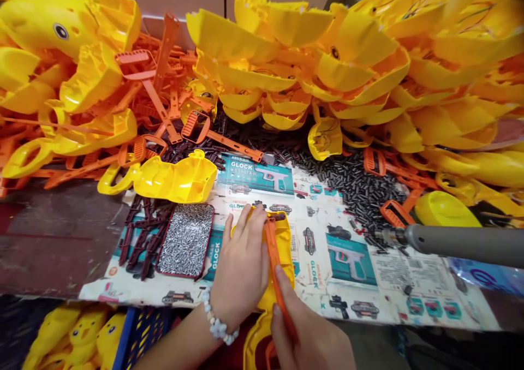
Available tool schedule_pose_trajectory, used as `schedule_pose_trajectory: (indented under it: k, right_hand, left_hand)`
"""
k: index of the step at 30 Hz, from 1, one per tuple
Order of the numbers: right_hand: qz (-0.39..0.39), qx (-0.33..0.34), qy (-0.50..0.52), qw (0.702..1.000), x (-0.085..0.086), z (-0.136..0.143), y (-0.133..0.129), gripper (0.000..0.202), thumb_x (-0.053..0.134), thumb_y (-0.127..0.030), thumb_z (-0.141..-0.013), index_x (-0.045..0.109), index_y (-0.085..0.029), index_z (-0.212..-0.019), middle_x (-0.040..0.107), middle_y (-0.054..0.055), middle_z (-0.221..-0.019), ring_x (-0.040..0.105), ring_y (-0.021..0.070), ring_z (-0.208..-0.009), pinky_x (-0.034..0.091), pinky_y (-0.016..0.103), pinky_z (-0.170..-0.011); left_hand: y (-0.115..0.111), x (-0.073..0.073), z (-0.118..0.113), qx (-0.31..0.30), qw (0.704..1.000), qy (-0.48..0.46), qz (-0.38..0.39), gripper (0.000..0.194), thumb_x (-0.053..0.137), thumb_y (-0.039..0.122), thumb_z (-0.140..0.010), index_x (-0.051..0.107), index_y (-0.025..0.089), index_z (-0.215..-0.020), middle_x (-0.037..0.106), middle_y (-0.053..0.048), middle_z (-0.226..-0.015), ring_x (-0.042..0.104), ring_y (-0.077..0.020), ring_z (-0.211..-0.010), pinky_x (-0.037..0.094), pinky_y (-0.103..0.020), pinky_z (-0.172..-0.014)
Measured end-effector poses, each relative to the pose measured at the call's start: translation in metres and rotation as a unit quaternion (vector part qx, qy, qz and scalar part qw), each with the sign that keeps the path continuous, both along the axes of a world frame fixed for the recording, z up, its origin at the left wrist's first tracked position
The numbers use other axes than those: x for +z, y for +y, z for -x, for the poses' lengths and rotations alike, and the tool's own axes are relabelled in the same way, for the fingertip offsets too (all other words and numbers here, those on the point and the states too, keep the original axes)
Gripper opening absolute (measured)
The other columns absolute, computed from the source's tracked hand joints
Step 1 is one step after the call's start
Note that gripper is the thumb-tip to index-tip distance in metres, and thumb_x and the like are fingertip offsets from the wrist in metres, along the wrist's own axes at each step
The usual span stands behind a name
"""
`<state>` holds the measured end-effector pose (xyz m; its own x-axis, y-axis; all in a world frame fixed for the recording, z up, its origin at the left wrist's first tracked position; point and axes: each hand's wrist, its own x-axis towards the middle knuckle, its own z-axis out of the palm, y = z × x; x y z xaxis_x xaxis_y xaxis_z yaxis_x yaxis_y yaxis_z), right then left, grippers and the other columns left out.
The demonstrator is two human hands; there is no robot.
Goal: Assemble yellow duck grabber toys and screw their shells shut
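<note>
A yellow plastic shell half (284,240) lies on the printed card in front of me, its hollow side up and its loop handle toward me. My left hand (241,261), with a beaded bracelet, rests over its left side and holds it; the thumb is hidden. My right hand (313,326) grips a long orange plastic handle bar (273,255) between thumb and fingers. The bar lies lengthwise along the shell, its far end by a small dark part (277,216) at the shell's top. Left of my hands stands a tray of small silver screws (185,240).
Yellow shells (295,64) are piled along the back, orange handle bars (151,97) at back left. Loose black cylinders (360,187) are heaped behind right. A grey power screwdriver (458,243) juts in from the right. Dark red strips (143,239) lie beside the tray; a blue crate (137,332) sits below.
</note>
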<state>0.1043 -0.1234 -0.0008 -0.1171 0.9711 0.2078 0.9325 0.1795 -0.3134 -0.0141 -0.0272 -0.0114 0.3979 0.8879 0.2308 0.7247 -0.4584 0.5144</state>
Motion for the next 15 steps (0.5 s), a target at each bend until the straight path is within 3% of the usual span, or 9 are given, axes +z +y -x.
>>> schedule_pose_trajectory:
  k: [4,7,11,15]
  right_hand:
    - [0.038,-0.015,-0.045,0.998,0.004,0.0,0.002,0.039,0.027,-0.023,-0.098,0.048,-0.012,-0.129,0.061,-0.002,-0.062,0.056,0.0133,-0.042,0.038,0.023,-0.037]
    - [0.043,-0.019,-0.023,0.999,0.0,-0.001,0.0,0.032,0.03,-0.027,-0.099,0.05,-0.013,-0.12,0.064,0.001,-0.07,0.06,0.0147,-0.05,0.042,0.023,-0.042]
    - [0.002,0.009,0.02,1.0,-0.003,-0.005,-0.003,0.021,0.039,-0.027,-0.098,0.052,-0.014,-0.109,0.06,0.005,-0.078,0.06,0.0182,-0.068,0.05,0.026,-0.06]
    - [-0.002,-0.007,0.052,0.999,0.0,-0.002,-0.002,0.017,0.043,-0.025,-0.096,0.052,-0.016,-0.107,0.055,0.008,-0.093,0.057,0.0207,-0.085,0.049,0.029,-0.072]
  left_hand:
    - [0.011,0.013,0.001,0.027,1.0,0.003,0.011,0.039,0.046,0.013,-0.088,0.04,0.012,-0.127,0.057,-0.014,-0.127,0.048,-0.0312,-0.121,0.04,-0.053,-0.097]
    - [0.024,0.02,0.0,0.035,0.998,0.012,0.056,0.028,0.058,0.025,-0.087,0.052,0.016,-0.112,0.063,-0.01,-0.112,0.054,-0.0313,-0.107,0.044,-0.051,-0.087]
    - [0.034,0.015,-0.002,0.024,0.994,-0.007,0.104,0.026,0.064,0.029,-0.085,0.055,0.016,-0.106,0.061,-0.008,-0.107,0.055,-0.0289,-0.103,0.044,-0.049,-0.087]
    - [0.032,0.009,-0.002,0.034,0.992,-0.047,0.111,0.027,0.064,0.025,-0.085,0.054,0.016,-0.108,0.06,-0.009,-0.108,0.056,-0.027,-0.103,0.045,-0.047,-0.09]
